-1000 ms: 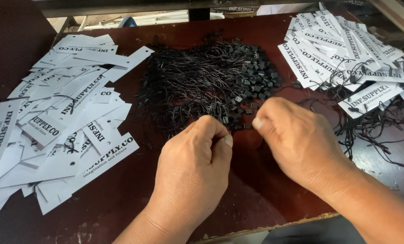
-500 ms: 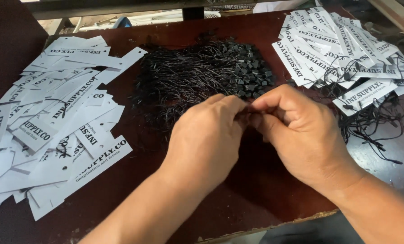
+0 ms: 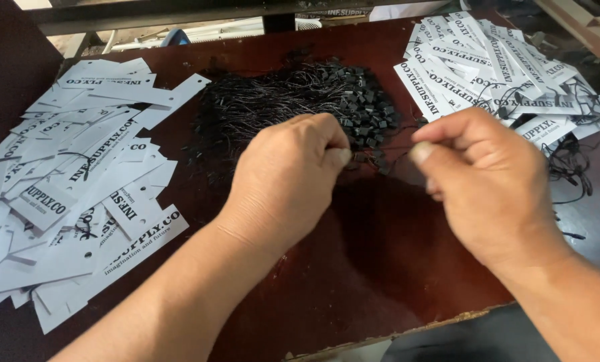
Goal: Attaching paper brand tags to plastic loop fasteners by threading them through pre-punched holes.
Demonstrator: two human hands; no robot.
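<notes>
A dark red-brown bench [image 3: 380, 268] carries a heap of black tag strings [image 3: 293, 100] at the far middle. The left hand [image 3: 290, 177] and right hand [image 3: 491, 181] each hold a pinching grip on one thin black string [image 3: 380, 149] stretched between them, near the heap. White paper tags [image 3: 79, 167] lie left; strung tags [image 3: 494, 67] far right.

We see a dark reddish-brown tabletop [image 3: 380, 268] of smooth, faintly glossy wood, chipped rough along its near edge. The white tags [image 3: 92, 174] look like matt card paper. The black strings [image 3: 280, 100] seem thin cord, their small square locks matt plastic.
</notes>
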